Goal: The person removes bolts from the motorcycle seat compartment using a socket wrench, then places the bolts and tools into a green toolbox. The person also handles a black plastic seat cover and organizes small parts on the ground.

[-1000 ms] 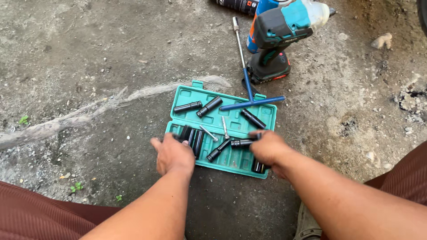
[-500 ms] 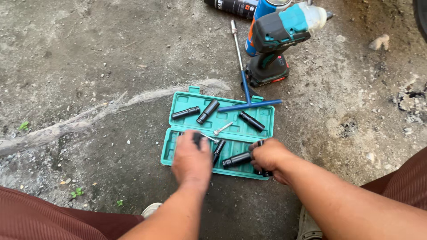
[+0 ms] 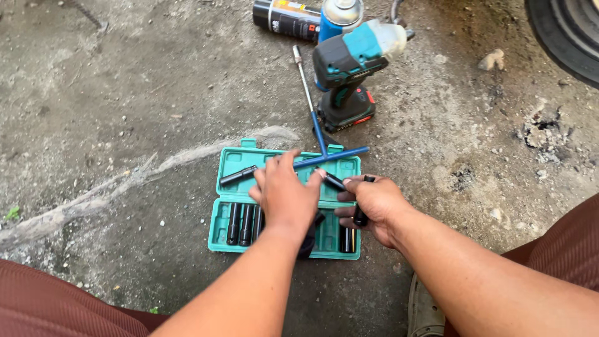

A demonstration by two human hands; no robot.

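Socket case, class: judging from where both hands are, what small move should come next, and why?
Probably the right hand lowers the black socket it grips into an empty slot of the green case. The left hand lies spread over the case's middle, hiding some slots, so it likely needs to lift away first. Other sockets already sit upright in the lower row.
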